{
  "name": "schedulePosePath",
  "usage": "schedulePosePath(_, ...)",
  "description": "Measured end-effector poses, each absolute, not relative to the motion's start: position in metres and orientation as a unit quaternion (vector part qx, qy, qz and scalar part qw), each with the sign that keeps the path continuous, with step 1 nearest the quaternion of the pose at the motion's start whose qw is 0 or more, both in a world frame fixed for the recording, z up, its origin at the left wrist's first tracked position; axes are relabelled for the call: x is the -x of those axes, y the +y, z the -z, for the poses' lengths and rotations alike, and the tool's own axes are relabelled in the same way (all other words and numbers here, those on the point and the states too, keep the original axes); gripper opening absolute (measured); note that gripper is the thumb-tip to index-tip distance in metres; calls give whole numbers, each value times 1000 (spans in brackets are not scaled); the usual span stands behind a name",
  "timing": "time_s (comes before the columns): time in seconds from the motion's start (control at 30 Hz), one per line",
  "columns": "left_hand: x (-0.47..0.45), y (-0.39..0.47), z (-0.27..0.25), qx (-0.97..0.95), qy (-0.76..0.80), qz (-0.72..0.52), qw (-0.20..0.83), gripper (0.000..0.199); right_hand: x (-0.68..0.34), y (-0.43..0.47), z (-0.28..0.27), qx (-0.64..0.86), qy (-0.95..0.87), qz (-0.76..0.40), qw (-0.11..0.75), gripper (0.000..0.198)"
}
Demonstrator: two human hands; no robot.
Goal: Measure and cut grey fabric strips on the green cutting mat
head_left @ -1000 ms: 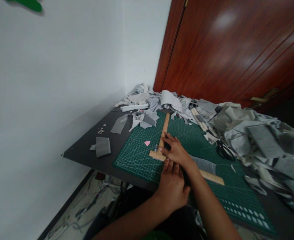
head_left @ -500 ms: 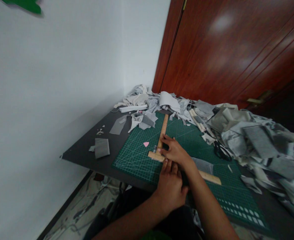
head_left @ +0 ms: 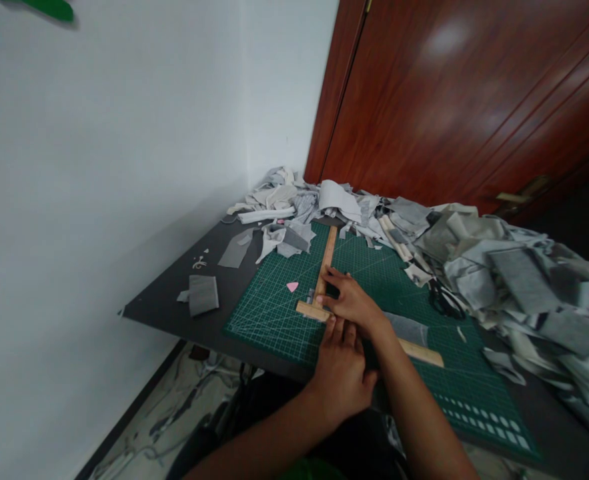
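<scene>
Two wooden rulers lie at about right angles on a green cutting mat (head_left: 274,327); whether they are joined I cannot tell. My right hand (head_left: 351,305) rests on the near end of the upright ruler (head_left: 327,253), thumb and fingers spread apart. Below it, my left hand (head_left: 343,373) lies with its fingers stretched out, tips touching the crosswise ruler (head_left: 421,354), whose middle is hidden by my hands and right forearm. Grey fabric (head_left: 408,329) shows along that ruler's far edge. A small pink triangular piece (head_left: 292,287) is left of my right hand.
Fabric scraps (head_left: 341,200) are heaped along the table's back, with a larger pile (head_left: 524,273) at right. Black-handled scissors (head_left: 445,300) lie beside that pile. Grey pieces (head_left: 204,295) lie on the dark table (head_left: 164,303) at left. A wall and a wooden door (head_left: 454,100) stand close behind.
The view has shifted very slightly. Both hands and the rulers stay in the same place.
</scene>
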State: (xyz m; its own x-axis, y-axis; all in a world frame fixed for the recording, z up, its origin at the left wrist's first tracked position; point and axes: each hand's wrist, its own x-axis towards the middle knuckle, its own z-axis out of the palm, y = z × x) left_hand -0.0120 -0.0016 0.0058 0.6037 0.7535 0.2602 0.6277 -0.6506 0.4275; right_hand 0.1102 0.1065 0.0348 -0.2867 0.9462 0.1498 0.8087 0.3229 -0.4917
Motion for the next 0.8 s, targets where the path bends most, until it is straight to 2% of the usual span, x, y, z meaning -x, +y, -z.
schedulePosePath(0.13, 12, -2, -6, -884, 390, -214, 140, 78, -111, 105, -33, 556, -793, -148, 203, 59)
schedulePosePath(0.3, 12, -2, -10, -883, 393, -209, 150, 76, -109, 102, -35, 563, -796, -141, 173, 52)
schedulePosePath(0.8, 10, -2, -1, -879, 392, -233, 144, 77, -113, 103, -34, 553, -799, -163, 173, 47)
